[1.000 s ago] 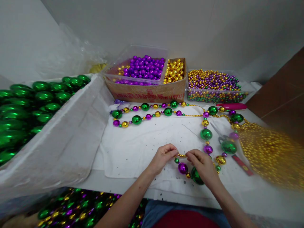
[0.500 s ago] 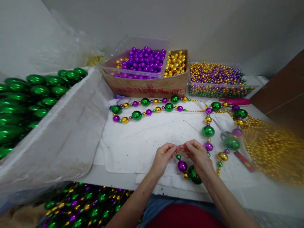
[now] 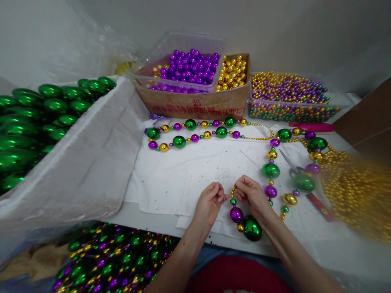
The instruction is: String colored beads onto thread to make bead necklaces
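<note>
Right hand [image 3: 250,195] pinches the small gold beads at the near end of the bead strand [image 3: 270,170], thumb and forefinger closed on them. The left hand [image 3: 210,201] sits just beside it with its fingertips drawn together (whether a thread runs between them is too fine to tell). Below the pinch hang a purple bead [image 3: 236,214] and a large green bead [image 3: 252,228], both resting on the white cloth [image 3: 183,179] near the front edge of the surface [image 3: 146,223].

The strand looks light and limp, its shiny beads probably thin-shelled, slick and prone to rolling. It would swing from wherever it is lifted. The tiny gold section gives the surest hold, since the big balls would likely slip out of a pinch.

The rest of the strand loops away across the cloth and back along the cardboard box [image 3: 195,106]. Scissors [image 3: 293,167] lie within its loop on the right, and the gold bead heap [image 3: 357,191] crowds that side. A tall bin [image 3: 91,154] walls off the left. Open room is the bare middle of the cloth ahead of the hands. The front edge is close, so the green bead could roll off.
</note>
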A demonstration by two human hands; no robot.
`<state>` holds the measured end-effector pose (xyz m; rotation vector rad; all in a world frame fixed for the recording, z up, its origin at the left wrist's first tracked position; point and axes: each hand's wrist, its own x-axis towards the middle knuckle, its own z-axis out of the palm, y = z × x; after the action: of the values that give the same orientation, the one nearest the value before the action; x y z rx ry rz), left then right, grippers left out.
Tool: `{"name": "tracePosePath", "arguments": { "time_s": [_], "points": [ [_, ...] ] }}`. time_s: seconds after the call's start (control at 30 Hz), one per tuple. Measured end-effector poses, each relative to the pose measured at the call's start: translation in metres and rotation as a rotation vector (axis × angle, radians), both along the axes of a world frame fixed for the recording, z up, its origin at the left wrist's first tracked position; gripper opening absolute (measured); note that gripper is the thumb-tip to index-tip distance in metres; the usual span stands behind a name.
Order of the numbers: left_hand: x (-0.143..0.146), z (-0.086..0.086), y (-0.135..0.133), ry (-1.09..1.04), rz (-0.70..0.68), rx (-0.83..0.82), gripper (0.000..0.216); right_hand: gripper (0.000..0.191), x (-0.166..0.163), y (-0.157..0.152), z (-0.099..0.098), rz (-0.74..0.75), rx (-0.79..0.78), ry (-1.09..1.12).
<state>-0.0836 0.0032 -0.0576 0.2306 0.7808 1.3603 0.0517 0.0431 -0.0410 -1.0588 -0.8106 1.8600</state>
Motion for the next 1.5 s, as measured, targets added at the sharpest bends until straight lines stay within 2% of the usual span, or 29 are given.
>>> {"name": "tracePosePath", "arguments": {
  "time_s": [0.17,0.27,0.33,0.47,0.53,0.57,0.63,0.73,0.8,0.83,0.9,0.97,1.03,1.1,1.17,1.33,1.5],
  "points": [
    [0.005,-0.004,0.002,0.010,-0.007,0.032,0.017,0.031,0.002,0.003,-0.001,0.010,0.039,-0.062],
    [0.001,0.000,0.002,0.118,-0.044,0.076,0.016,0.030,0.005,0.003,-0.001,0.038,0.034,-0.082],
    [-0.009,0.008,0.003,0.294,-0.118,0.113,0.017,0.030,0.010,0.002,-0.001,0.050,0.030,-0.095],
    [-0.044,0.030,0.002,0.815,-0.300,0.183,0.018,0.029,0.019,0.000,-0.003,0.024,0.029,-0.107],
    [-0.058,0.038,-0.001,0.937,-0.372,0.189,0.020,0.029,0.021,-0.001,-0.004,0.006,0.028,-0.108],
    [-0.062,0.040,-0.003,0.906,-0.393,0.178,0.019,0.030,0.021,-0.001,-0.004,-0.002,0.029,-0.107],
    [-0.061,0.040,-0.007,0.652,-0.380,0.148,0.015,0.029,0.020,-0.001,-0.005,-0.013,0.035,-0.108],
    [-0.045,0.031,-0.009,0.125,-0.277,0.149,0.015,0.029,0.018,-0.002,-0.005,-0.021,0.050,-0.111],
    [-0.029,0.024,-0.006,-0.087,-0.193,0.142,0.016,0.030,0.017,-0.003,-0.003,-0.017,0.058,-0.113],
    [-0.022,0.022,-0.003,-0.122,-0.165,0.126,0.016,0.030,0.017,-0.004,-0.002,-0.014,0.062,-0.114],
    [-0.011,0.019,0.003,-0.063,-0.163,0.077,0.016,0.030,0.017,-0.006,0.000,-0.012,0.073,-0.119],
    [-0.003,0.021,0.008,0.142,-0.230,0.043,0.017,0.029,0.019,-0.009,0.002,-0.016,0.091,-0.130],
    [0.002,0.023,0.012,0.379,-0.314,0.064,0.015,0.027,0.021,-0.011,0.003,-0.027,0.125,-0.151],
    [0.005,0.024,0.014,0.531,-0.379,0.132,0.016,0.024,0.023,-0.012,0.004,-0.046,0.175,-0.185],
    [0.008,0.024,0.016,0.605,-0.408,0.180,0.017,0.020,0.026,-0.011,0.006,-0.077,0.240,-0.241],
    [0.015,0.020,0.020,0.708,-0.461,0.177,0.013,0.015,0.030,-0.003,0.015,-0.118,0.380,-0.390],
    [0.021,0.023,0.022,0.748,-0.455,0.237,0.013,0.013,0.032,0.004,0.016,-0.042,0.329,-0.432]
  ]
}}
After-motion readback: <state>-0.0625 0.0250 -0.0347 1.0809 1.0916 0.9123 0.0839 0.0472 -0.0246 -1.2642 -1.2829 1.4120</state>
